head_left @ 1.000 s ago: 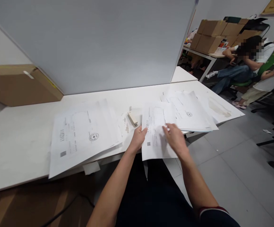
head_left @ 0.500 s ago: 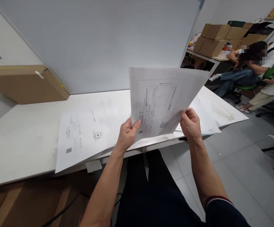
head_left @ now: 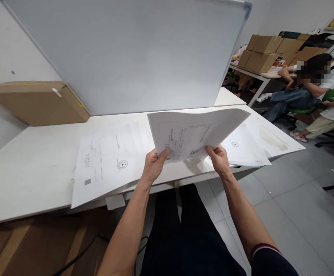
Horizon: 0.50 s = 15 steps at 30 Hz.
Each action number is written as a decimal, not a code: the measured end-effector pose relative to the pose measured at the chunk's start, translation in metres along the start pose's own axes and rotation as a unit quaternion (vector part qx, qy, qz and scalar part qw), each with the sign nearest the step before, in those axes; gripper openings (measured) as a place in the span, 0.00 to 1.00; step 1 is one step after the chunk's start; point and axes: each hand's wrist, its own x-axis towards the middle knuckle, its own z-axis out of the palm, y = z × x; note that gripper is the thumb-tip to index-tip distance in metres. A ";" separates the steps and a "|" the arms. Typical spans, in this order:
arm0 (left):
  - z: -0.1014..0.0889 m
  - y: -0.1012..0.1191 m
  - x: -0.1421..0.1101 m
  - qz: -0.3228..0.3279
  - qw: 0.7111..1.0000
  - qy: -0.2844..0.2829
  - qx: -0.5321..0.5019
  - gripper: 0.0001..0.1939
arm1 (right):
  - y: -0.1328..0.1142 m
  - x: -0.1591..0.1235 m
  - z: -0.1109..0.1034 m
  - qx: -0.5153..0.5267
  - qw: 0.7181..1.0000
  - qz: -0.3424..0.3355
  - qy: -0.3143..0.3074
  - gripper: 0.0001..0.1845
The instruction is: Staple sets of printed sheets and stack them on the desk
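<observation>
Between my hands I hold printed paper, tilted up over the front of the white table and bowed along its top edge; whether it is one sheet or several I cannot tell. My left hand pinches its lower left side, thumb on the print. At the lower right, my right hand grips it the same way. To the left, a printed sheet with a round stamp lies flat, its corner past the table edge. On the right lie more stamped papers, partly behind the held paper.
A whiteboard leans at the back of the white table. A cardboard box stands at the left. Farther right, a seated person is near a desk with stacked cartons. Black cables hang below the table.
The held paper has come down and its top edge now bows more. My right hand has moved left, nearer my left hand. The view has shifted slightly.
</observation>
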 end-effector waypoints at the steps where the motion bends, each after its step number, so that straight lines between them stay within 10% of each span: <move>1: 0.001 0.001 0.000 0.000 1.000 0.002 0.003 0.18 | 0.001 0.000 -0.001 -0.007 1.000 0.013 -0.005 0.13; 10: 0.002 0.000 0.003 0.018 0.998 0.048 -0.044 0.17 | -0.048 0.017 -0.012 -0.188 0.981 -0.042 -0.028 0.14; 15: -0.017 0.003 0.006 0.077 0.989 0.119 -0.045 0.33 | -0.116 0.027 -0.022 -0.368 0.915 -0.140 -0.091 0.11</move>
